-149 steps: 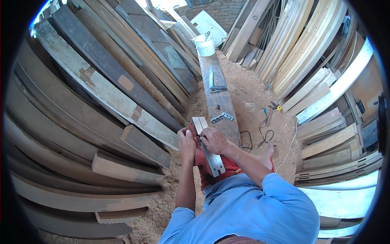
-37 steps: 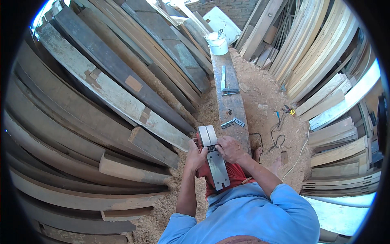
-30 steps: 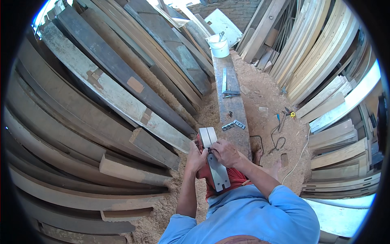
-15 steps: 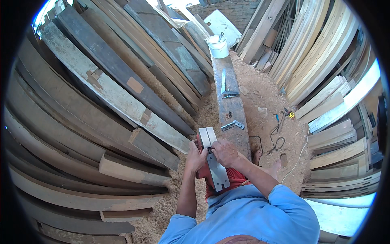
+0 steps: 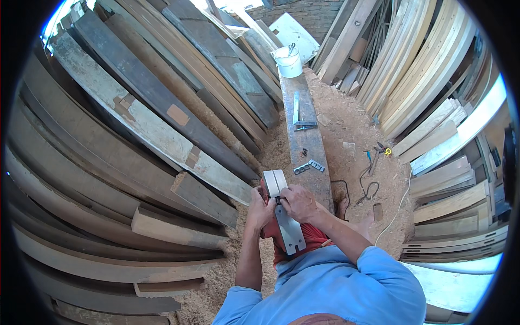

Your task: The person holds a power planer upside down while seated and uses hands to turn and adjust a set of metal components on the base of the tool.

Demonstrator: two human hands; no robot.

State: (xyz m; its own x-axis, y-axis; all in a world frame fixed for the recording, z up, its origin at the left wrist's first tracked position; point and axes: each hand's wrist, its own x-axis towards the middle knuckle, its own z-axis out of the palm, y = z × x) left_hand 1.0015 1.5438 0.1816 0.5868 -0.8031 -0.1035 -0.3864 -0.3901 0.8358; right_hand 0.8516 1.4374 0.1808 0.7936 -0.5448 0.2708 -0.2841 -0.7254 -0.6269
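An electric hand planer [image 5: 291, 232] with a red body lies upside down on my lap, its metal sole facing up. The short pale front plate [image 5: 274, 183] points away from me and the longer grey plate comes toward me. My left hand [image 5: 261, 210] is closed round the planer's left side, thumb near the gap between the plates. From the right, my right hand [image 5: 299, 204] bends its fingers into a pinch over that same gap. Whatever the fingertips hold there is hidden.
A long wooden bench [image 5: 311, 146] carries a metal square [image 5: 303, 119], small metal pieces [image 5: 310, 167] and a white bucket [image 5: 288, 65]. On the sawdust floor lie yellow-handled pliers [image 5: 387, 151] and a dark cord [image 5: 368, 189]. Stacked boards [image 5: 124, 189] crowd both sides.
Both hands stay at the planer's middle, with only a slight shift of the right fingers. The whole view has moved a little.
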